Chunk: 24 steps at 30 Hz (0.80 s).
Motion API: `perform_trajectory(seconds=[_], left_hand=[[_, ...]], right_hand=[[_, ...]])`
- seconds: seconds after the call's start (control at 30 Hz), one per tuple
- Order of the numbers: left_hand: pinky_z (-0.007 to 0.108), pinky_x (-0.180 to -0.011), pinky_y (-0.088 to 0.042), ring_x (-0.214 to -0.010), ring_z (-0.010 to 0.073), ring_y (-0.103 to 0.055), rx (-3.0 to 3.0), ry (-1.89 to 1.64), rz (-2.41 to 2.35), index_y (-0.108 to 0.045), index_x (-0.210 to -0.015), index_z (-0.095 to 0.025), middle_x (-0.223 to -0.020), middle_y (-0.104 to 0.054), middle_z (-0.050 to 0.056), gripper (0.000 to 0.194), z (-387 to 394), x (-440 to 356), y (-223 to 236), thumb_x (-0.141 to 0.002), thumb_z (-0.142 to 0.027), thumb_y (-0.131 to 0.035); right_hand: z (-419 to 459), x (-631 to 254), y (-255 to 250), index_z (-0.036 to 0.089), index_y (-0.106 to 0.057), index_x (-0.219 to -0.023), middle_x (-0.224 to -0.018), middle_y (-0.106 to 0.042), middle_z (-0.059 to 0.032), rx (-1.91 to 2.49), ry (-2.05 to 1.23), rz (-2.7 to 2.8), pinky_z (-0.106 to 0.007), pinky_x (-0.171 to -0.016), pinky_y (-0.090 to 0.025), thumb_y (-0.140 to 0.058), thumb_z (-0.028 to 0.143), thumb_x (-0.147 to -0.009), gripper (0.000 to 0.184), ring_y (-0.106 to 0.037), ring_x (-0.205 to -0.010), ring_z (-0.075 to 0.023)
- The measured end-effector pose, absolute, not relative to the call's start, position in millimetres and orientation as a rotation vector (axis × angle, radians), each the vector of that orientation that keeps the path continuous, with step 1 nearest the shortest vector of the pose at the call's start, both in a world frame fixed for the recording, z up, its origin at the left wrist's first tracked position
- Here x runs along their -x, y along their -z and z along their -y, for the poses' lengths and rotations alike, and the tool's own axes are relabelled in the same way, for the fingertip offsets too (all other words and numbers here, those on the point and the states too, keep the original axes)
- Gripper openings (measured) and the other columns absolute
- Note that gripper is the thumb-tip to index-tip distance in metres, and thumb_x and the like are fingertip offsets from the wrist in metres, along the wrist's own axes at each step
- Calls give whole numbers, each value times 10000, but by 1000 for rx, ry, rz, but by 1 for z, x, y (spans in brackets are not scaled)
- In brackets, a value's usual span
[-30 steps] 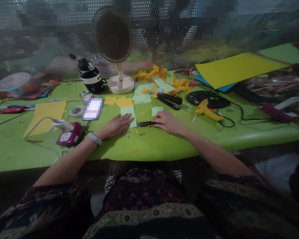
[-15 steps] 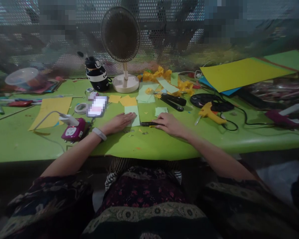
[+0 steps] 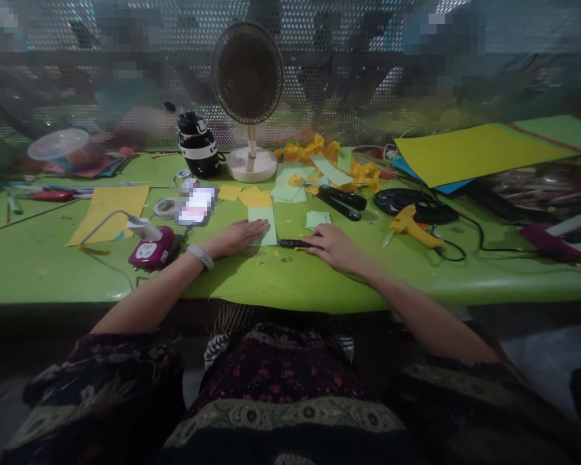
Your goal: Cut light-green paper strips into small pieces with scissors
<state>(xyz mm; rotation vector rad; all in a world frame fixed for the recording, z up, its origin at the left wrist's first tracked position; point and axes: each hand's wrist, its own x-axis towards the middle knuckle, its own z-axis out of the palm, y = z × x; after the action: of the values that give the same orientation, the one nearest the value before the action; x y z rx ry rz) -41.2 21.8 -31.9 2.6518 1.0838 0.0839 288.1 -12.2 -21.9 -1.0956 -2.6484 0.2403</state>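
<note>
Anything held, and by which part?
The right hand holds the black-and-yellow tool by its right end; the left hand lies flat on the green paper.

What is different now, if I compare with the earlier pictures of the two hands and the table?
The right hand has drawn back slightly toward the person, uncovering the small green papers. The left hand seems slightly further left on its green sheet. The camera view has also shifted. Nothing was newly grasped or released: the right hand still holds the black-and-yellow tool. The stapler and fan stayed.
</note>
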Motion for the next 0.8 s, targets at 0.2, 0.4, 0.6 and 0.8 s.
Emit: perform_trajectory(seconds=[0.2,0.4,0.6,0.8], left_hand=[[456,-1261,-270,-1524,239,-363,-2619,-143,-1079,-330,-1608,-170,-1655,-360,104,569,-23,43,32,-1054,-293,-284],[471,-1243,-318,-1459,255,-459,-2605,-150,-1116,-233,-1648,-208,-1653,-362,91,605,-28,43,34,-1048,-274,-278],[428,-1236,-324,-1430,247,-492,-2581,-168,-1166,-251,-1646,-248,-1647,-385,47,620,-27,41,34,-1028,-271,-293],[427,-1223,-332,-1423,257,-491,-2577,-112,-1203,-261,-1640,-193,-1638,-405,66,619,-26,39,31,-1029,-293,-254]], right_hand=[[12,-290,18,229,-725,-1301,-1032,-625,-129,1107,-302,2668,-400,-840,-431,-572,315,-994,353,-548,-945,-263],[10,-277,19,259,-735,-1275,-1014,-629,-124,1071,-294,2679,-402,-833,-424,-554,323,-996,339,-542,-931,-267],[11,-280,19,250,-727,-1297,-1006,-639,-128,1047,-292,2694,-401,-827,-420,-541,329,-1005,355,-544,-914,-258],[10,-269,20,261,-729,-1296,-1023,-636,-130,1059,-294,2683,-407,-822,-409,-540,337,-1008,353,-538,-932,-269]])
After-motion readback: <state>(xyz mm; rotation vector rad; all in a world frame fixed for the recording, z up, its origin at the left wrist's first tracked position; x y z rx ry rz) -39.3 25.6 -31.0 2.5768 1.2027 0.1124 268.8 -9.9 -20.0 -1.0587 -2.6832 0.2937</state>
